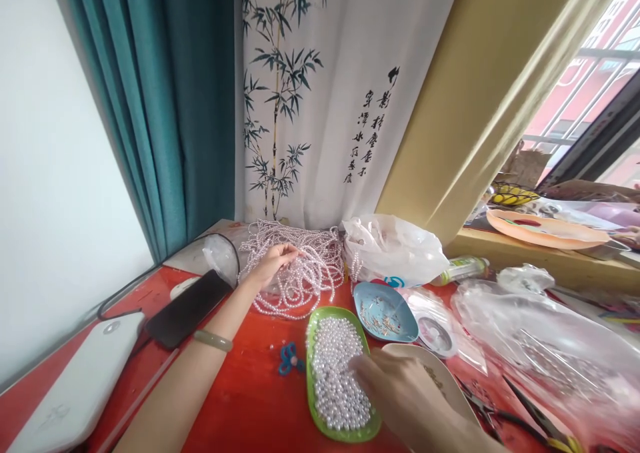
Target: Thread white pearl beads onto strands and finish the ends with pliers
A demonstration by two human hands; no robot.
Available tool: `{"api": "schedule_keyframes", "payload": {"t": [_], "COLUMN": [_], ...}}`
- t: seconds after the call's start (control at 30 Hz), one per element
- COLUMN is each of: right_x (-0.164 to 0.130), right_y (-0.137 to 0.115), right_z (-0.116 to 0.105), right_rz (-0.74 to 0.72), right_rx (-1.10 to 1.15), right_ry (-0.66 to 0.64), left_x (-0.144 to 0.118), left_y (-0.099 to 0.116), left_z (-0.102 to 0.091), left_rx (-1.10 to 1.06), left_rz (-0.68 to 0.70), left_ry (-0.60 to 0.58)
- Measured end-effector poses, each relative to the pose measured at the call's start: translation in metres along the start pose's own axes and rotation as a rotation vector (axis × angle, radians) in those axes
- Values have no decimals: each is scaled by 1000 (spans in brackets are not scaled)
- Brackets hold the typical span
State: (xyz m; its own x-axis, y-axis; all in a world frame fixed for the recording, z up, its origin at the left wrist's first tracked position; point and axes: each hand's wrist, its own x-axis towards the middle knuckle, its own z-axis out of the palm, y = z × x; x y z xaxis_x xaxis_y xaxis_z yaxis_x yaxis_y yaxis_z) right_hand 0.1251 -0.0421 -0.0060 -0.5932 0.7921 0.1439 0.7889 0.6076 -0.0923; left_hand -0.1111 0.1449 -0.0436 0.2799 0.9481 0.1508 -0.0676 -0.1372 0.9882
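My left hand (276,264) reaches over a heap of pale pink bead strands (310,286) at the back of the table. Its thumb and fingertips are pinched together on one of the strands. Below the heap, a green tray (313,399) holds many loose white pearl beads (340,373). Over the right rim of this tray is my right hand (390,386), smeared by motion. Its fingertips are near the beads, and whether it holds anything does not show. A small blue knotted ornament (288,359) lies left of the tray.
A blue dish (385,289) with small metal pieces and a beige dish (420,353) stand right of the tray. Pliers (535,406), plastic bags (545,346) and a wire spool (436,335) lie further right. A black phone (189,308) and a white slab-shaped device (75,386) are at left.
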Motion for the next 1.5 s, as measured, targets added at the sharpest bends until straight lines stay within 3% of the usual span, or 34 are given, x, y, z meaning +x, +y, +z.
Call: {"api": "schedule_keyframes", "payload": {"t": [0.1,0.23,0.37,0.47,0.53,0.6,0.7,0.83,1.2,1.37,1.5], "right_x": [-4,14,54,95,121,142,159,162,155,149,151], "right_y": [-1,9,17,28,38,46,53,55,66,71,75], "right_z": [11,-20,-53,-53,-42,-29,-14,-9,-1,-1,-3], "right_rz": [-81,-10,122,246,191,34,-109,-134,-213,-199,-204], "right_rx": [-130,-98,-82,-70,-13,57,37,-100,-192,-68,164], "right_ry": [-38,26,126,196,199,152,60,55,139,157,131], "left_x": [-2,-4,-4,-3,-4,-4,-3,-1,-6,-6,-6], "left_y": [4,9,10,9,11,13,14,12,20,21,19], "left_z": [4,10,12,12,12,12,13,12,20,24,25], "left_rx": [19,69,139,185,193,181,174,162,171,153,91], "left_rz": [8,20,84,97,100,121,151,128,52,76,74], "left_ry": [-34,-93,-138,-168,-200,-236,-253,-244,-205,-194,-200]}}
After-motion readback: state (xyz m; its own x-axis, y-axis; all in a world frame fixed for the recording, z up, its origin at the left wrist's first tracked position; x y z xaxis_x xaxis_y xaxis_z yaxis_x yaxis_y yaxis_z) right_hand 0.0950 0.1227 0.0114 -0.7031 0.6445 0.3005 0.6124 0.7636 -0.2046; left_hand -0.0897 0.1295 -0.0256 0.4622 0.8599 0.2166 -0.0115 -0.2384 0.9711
